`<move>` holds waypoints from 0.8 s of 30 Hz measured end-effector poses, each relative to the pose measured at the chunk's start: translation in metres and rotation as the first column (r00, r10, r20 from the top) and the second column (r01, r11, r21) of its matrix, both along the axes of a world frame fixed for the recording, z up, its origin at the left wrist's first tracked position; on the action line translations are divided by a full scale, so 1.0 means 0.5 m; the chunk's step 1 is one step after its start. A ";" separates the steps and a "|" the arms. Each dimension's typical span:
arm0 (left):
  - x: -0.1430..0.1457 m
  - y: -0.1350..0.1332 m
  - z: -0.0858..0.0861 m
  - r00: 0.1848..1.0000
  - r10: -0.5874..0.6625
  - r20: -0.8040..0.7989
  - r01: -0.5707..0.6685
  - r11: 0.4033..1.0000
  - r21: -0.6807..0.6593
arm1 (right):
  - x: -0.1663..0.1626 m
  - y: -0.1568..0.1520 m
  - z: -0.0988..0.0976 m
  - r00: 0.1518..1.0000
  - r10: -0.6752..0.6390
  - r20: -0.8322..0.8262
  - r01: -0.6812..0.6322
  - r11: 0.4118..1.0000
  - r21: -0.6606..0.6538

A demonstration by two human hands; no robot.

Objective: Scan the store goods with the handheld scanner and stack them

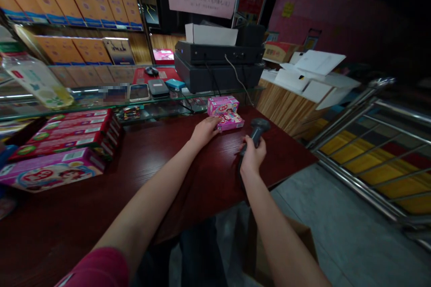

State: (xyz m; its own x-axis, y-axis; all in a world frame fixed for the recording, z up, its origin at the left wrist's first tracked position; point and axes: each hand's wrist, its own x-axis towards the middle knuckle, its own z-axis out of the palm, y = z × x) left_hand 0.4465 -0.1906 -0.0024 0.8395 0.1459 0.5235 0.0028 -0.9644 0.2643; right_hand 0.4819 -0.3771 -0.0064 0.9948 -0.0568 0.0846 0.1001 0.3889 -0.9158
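Note:
My left hand reaches across the dark red counter, with its fingers and thumb closed around the left end of a small pink box printed with a cartoon figure. Just behind it stands another pink box of similar print. My right hand is wrapped round the handle of a dark barcode scanner, held up above the counter at the right of the box. The scanner's head is at the top, and its cable hangs below my hand.
Left on the counter lie red boxes and a long pink box. A bottle and a phone are on the glass shelf. A cash drawer stands behind. Metal railings and a cardboard box are at right.

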 end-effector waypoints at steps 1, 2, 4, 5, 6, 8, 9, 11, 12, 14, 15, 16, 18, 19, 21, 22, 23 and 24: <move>0.005 -0.003 0.003 1.000 0.008 0.013 -0.008 1.000 -0.027 | -0.001 0.000 0.000 1.000 -0.001 -0.001 0.001 1.000 -0.001; 0.010 -0.008 0.007 0.999 0.030 0.034 -0.028 0.998 -0.056 | -0.001 0.000 0.001 1.000 -0.001 0.001 0.001 1.000 -0.005; 0.021 -0.018 0.013 0.988 0.125 0.091 -0.114 0.986 -0.119 | -0.003 0.000 0.002 1.000 0.004 0.010 -0.004 1.000 -0.017; 0.027 -0.022 0.015 0.975 0.186 0.122 -0.168 0.975 -0.142 | -0.003 0.000 0.002 1.000 0.008 0.013 -0.007 1.000 -0.021; 0.033 -0.026 0.016 0.958 0.241 0.155 -0.218 0.964 -0.153 | -0.004 0.000 0.003 1.000 0.011 0.014 -0.011 1.000 -0.024; 0.044 -0.028 0.014 0.929 0.299 0.219 -0.276 0.952 -0.130 | -0.005 0.000 0.005 1.000 0.018 0.009 -0.018 1.000 -0.023; 0.048 -0.027 0.012 0.919 0.305 0.249 -0.289 0.952 -0.097 | -0.005 0.000 0.005 1.000 0.019 0.005 -0.019 1.000 -0.022; 0.052 -0.020 0.009 0.910 0.288 0.299 -0.299 0.954 -0.011 | -0.004 0.001 0.006 1.000 0.022 0.003 -0.022 0.999 -0.027; 0.053 -0.016 0.009 0.910 0.274 0.312 -0.298 0.954 0.032 | -0.004 0.001 0.006 1.000 0.019 0.003 -0.019 0.999 -0.031; 0.052 -0.009 0.009 0.918 0.248 0.310 -0.289 0.953 0.095 | -0.006 0.002 0.007 1.000 0.008 0.005 -0.007 0.999 -0.035; 0.051 -0.006 0.011 0.926 0.234 0.298 -0.278 0.954 0.115 | -0.007 0.002 0.007 1.000 0.000 0.006 0.000 0.999 -0.035; 0.050 -0.004 0.012 0.934 0.218 0.284 -0.262 0.957 0.126 | -0.008 0.003 0.008 1.000 -0.007 0.007 0.007 0.999 -0.033; 0.051 -0.001 0.013 0.944 0.192 0.270 -0.233 0.964 0.130 | -0.010 0.003 0.009 1.000 -0.014 0.011 0.015 0.999 -0.028; 0.053 0.000 0.013 0.945 0.182 0.271 -0.223 0.966 0.128 | -0.011 0.003 0.009 1.000 -0.014 0.015 0.015 1.000 -0.026; 0.058 0.000 0.012 0.946 0.173 0.275 -0.213 0.969 0.122 | -0.011 0.003 0.008 1.000 -0.008 0.020 0.009 1.000 -0.019; 0.059 0.000 0.011 0.946 0.173 0.275 -0.212 0.970 0.122 | -0.010 0.003 0.008 1.000 0.000 0.022 0.000 1.000 -0.016; 0.059 -0.002 0.010 0.945 0.174 0.276 -0.214 0.969 0.124 | -0.009 0.002 0.008 1.000 0.013 0.024 -0.013 1.000 -0.015; 0.055 -0.005 0.009 0.944 0.176 0.278 -0.218 0.967 0.128 | -0.009 0.000 0.009 0.999 0.032 0.028 -0.031 0.999 -0.013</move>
